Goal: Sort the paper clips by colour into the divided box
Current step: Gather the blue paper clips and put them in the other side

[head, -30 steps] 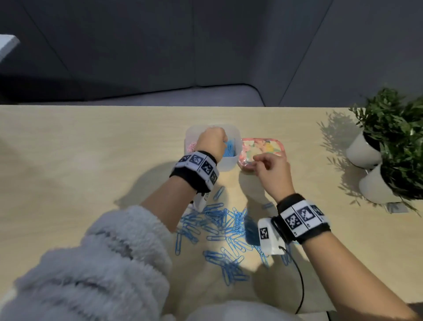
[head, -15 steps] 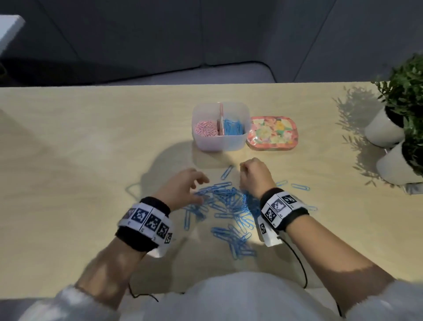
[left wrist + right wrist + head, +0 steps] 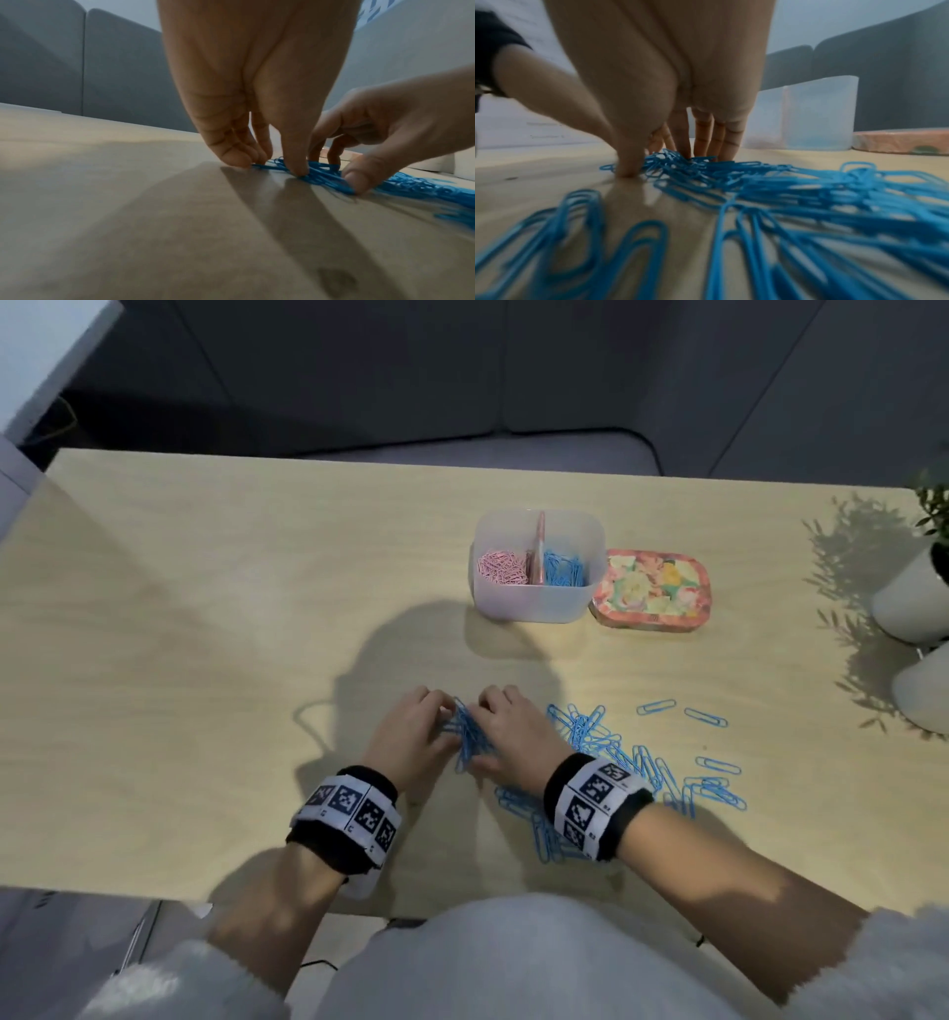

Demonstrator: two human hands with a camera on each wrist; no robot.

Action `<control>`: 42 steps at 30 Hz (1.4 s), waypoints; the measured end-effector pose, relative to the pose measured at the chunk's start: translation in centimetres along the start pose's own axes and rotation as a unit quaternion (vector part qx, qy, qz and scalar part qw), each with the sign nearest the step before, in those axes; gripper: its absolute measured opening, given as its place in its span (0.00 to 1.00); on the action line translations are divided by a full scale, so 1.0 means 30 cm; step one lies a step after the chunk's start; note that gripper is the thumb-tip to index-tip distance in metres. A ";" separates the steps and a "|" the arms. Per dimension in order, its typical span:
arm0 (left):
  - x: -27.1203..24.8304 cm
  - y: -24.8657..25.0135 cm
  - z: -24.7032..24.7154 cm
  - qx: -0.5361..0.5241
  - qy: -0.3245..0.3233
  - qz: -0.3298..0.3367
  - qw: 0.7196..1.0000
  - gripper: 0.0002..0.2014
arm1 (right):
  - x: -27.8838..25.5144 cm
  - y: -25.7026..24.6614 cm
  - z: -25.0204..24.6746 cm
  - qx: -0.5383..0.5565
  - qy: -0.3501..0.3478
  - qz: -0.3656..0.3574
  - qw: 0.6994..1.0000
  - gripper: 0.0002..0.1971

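Note:
A clear divided box [image 3: 534, 603] stands mid-table, with pink paper clips [image 3: 502, 567] in its left half and blue paper clips [image 3: 565, 567] in its right half. Near the front edge, my left hand [image 3: 441, 721] and right hand [image 3: 488, 726] face each other and pinch a bunch of blue clips [image 3: 467, 734] between their fingertips on the table. In the left wrist view the left hand [image 3: 272, 166] closes its thumb and fingers [image 3: 236, 160] on the bunch [image 3: 318, 174]. In the right wrist view the right hand [image 3: 670, 162] digs into the same heap [image 3: 680, 162].
Several loose blue clips [image 3: 616, 762] lie scattered to the right of my right wrist, some singly [image 3: 706, 716]. A floral lid [image 3: 652, 590] lies against the box's right side. White plant pots [image 3: 909, 603] stand at the right edge. The table's [image 3: 205, 660] left half is bare wood.
My left hand came back from the box to the pile. Both hands then drew together and scraped blue clips into a bunch between them.

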State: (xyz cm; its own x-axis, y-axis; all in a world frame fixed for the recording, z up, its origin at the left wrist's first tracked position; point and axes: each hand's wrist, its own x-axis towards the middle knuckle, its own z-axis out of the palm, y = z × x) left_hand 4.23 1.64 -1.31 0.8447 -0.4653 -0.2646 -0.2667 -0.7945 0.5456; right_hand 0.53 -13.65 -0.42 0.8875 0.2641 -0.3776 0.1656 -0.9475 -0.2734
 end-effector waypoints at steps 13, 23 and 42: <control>0.047 0.045 -0.020 0.078 -0.055 0.062 0.994 0.18 | -0.048 -0.025 -0.038 -0.081 0.022 -0.028 0.996 0.16; 0.081 0.029 -0.046 0.185 -0.079 0.093 0.975 0.12 | -0.039 0.110 -0.123 0.129 0.088 0.086 0.984 0.12; 0.169 0.192 -0.091 0.005 -0.002 0.115 0.993 0.06 | 0.125 0.337 -0.416 0.290 0.315 0.220 0.877 0.16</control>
State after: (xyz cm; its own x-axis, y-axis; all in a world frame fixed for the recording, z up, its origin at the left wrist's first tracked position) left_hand 8.25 -4.25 2.66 0.7592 -0.6364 -0.1362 -0.4571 -0.6704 0.5846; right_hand 10.90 -24.49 6.45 0.9023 -0.4285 -0.0466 -0.3368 -0.6334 -0.6967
